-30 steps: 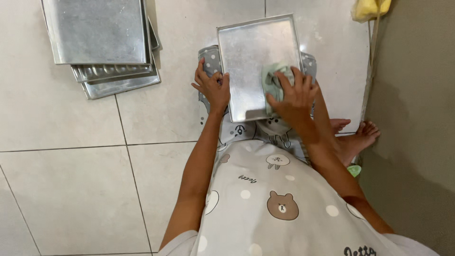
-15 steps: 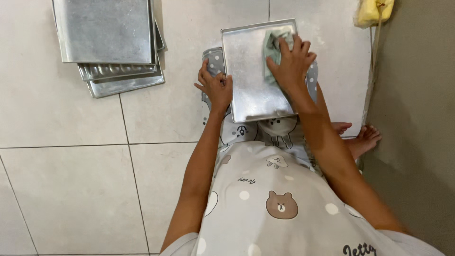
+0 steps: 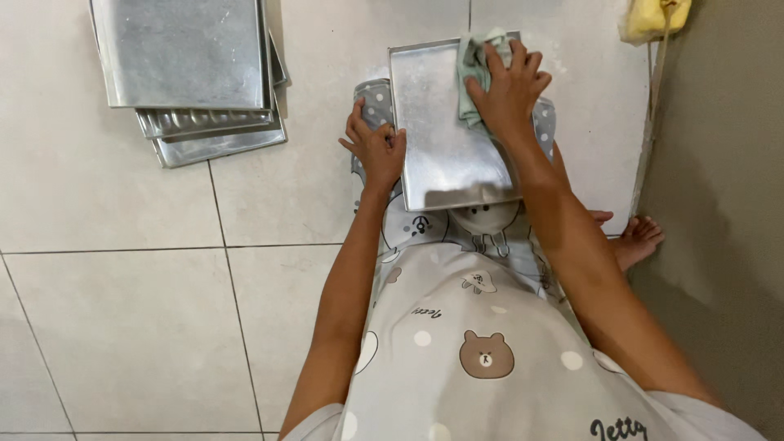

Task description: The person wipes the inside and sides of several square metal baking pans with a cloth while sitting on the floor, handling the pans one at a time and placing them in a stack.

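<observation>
A rectangular metal baking tray (image 3: 437,139) rests on my lap above the tiled floor. My left hand (image 3: 374,147) grips the tray's left edge. My right hand (image 3: 506,90) presses a pale green cloth (image 3: 471,69) against the tray's far right corner. Part of the cloth is hidden under my fingers.
A stack of several metal trays (image 3: 192,69) lies on the pale floor tiles (image 3: 122,327) at the far left. A yellow sponge mop head (image 3: 653,16) with its stick leans at the top right by a grey-brown wall (image 3: 727,204). My bare foot (image 3: 637,238) shows at the right.
My right hand has slid the cloth from the tray's middle right up to its far corner. The left hand has kept its grip on the left edge.
</observation>
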